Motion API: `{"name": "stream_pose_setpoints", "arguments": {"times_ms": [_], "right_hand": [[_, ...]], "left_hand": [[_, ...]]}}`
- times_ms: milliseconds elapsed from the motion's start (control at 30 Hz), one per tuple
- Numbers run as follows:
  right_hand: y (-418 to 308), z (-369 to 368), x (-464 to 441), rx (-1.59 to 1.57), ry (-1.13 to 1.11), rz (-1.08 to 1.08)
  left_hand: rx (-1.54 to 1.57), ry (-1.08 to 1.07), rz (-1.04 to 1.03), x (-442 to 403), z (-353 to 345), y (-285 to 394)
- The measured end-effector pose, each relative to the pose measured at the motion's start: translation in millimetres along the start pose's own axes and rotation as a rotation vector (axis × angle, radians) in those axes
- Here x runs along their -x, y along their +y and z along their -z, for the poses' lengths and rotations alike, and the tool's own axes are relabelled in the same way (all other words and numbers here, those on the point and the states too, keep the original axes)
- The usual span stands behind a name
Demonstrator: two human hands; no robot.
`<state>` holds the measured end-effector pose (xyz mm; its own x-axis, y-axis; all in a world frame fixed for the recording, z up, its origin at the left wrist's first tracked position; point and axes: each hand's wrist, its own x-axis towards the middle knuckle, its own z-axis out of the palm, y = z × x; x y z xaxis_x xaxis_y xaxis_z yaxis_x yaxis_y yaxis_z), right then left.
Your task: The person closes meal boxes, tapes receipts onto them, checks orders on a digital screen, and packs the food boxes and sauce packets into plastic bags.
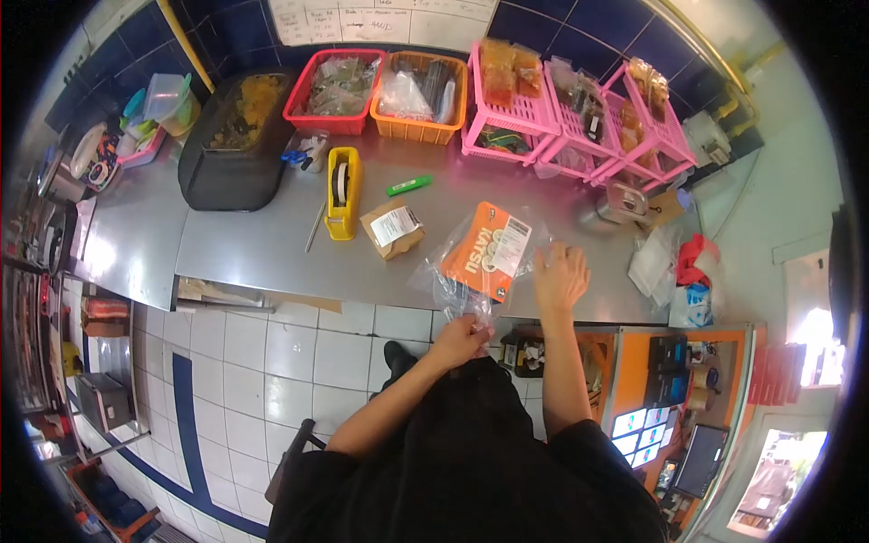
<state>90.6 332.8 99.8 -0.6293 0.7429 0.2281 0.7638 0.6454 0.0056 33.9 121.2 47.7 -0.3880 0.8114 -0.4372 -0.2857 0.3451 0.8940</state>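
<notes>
An orange box printed "KATSU" (472, 255) with a white label lies inside a clear plastic bag (534, 222) at the counter's front edge. My left hand (463, 342) is closed on the gathered near end of that bag, just off the counter. Beside the bag's right edge is my right hand (562, 277), palm down with its fingers stretched out; whether they touch the plastic I cannot tell. To the left of the bag sits a small brown paper package (380, 242) with a white label.
A yellow tape dispenser (342, 195), a green marker (409, 185) and a thin stick (315, 226) lie on the steel counter (244, 244). Red (330, 127) and orange baskets (421, 129), pink racks (507, 136) and a black tray (226, 185) line the back.
</notes>
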Motion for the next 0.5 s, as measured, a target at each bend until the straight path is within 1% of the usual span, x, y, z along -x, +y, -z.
{"name": "stream_pose_setpoints", "arguments": {"times_ms": [33, 67, 100, 167, 200, 233, 267, 300, 333, 367, 400, 433, 467, 500], "right_hand": [[9.0, -3.9, -2.5, 0.005, 0.166, -0.016], [19.3, -7.0, -6.3, 0.008, 0.332, -0.034], [35.7, -20.7, -17.2, 0.003, 0.330, -0.032], [64.0, -58.7, -40.2, -0.823, -0.208, -0.278], [60.6, -47.1, -45.8, -0.835, -0.213, -0.271], [59.9, -33.6, -54.7, -1.446, -0.223, -0.386], [54.0, -10.7, -65.4, -2.060, -0.232, -0.497], [49.4, 12.3, -73.8, -2.077, -0.250, -0.494], [46.0, 36.6, -77.9, -1.937, -0.446, -0.377], [45.0, 52.4, -79.7, -1.788, -0.627, -0.261], [44.2, 58.2, -84.8, -1.803, -0.646, -0.268], [43.0, 61.8, -95.9, -1.692, -0.675, -0.098], [44.2, 66.5, -106.9, -1.572, -0.698, 0.076], [47.8, 75.6, -114.4, -1.578, -0.721, 0.085]], "left_hand": [[-0.076, -0.058, -0.013, -5.5, -2.3, -2.2], [-0.075, -0.057, -0.007, -13.4, -8.1, -8.3], [-0.028, -0.074, -0.032, -25.0, -15.2, -13.9], [0.009, -0.080, -0.051, -32.6, -19.9, -9.3], [0.072, 0.009, 0.009, -28.5, -16.7, 2.1], [0.137, 0.102, 0.063, -29.8, -13.0, 12.2], [0.133, 0.123, 0.060, -33.0, -11.0, 13.5], [0.245, 0.321, 0.003, -31.4, -9.4, 9.0], [0.351, 0.519, -0.050, -27.8, -6.6, 5.4], [0.337, 0.538, -0.036, -18.0, -4.9, 15.1], [0.026, 0.362, 0.011, -2.9, -6.4, 36.0], [-0.274, 0.178, 0.056, 5.0, -7.0, 50.3], [-0.328, 0.000, -0.025, 6.6, -5.5, 53.3], [-0.095, -0.022, -0.107, 13.1, -5.9, 70.6]]}}
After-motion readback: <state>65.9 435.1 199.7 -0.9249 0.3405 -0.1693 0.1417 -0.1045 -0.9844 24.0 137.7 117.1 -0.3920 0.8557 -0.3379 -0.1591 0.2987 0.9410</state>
